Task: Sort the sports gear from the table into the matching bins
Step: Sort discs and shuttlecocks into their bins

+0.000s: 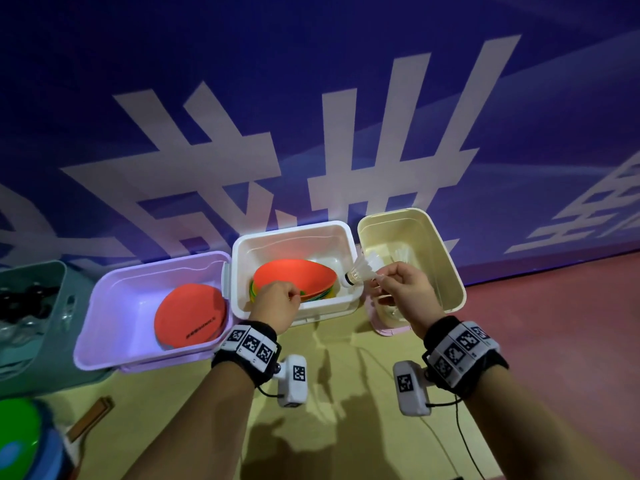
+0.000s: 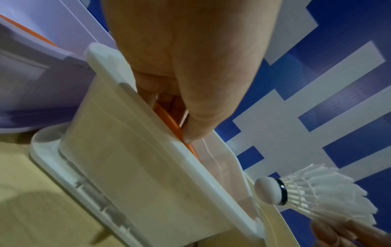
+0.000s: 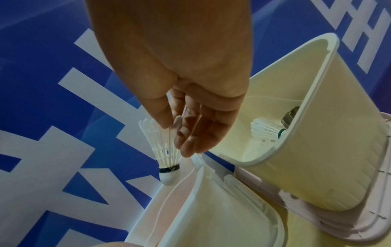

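My right hand (image 1: 379, 280) (image 3: 171, 132) pinches a white shuttlecock (image 1: 360, 270) (image 2: 306, 195) (image 3: 160, 147) by its feathers. Its cork points down-left over the gap between the white bin (image 1: 294, 230) (image 3: 211, 208) and the cream bin (image 1: 450, 271) (image 3: 317, 133). More shuttlecocks (image 3: 264, 130) lie inside the cream bin. My left hand (image 1: 294, 297) (image 2: 169, 117) reaches over the white bin's near wall (image 2: 127, 150) and pinches the near edge of the top orange disc (image 1: 294, 275) (image 2: 167, 120) on a coloured stack.
A purple bin (image 1: 104, 306) to the left holds a red-orange round paddle (image 1: 190, 317). A teal bin (image 1: 34, 289) with dark items stands at far left. A green and blue object (image 1: 20, 438) and a wooden handle (image 1: 93, 417) lie bottom left. A blue banner wall rises behind the bins.
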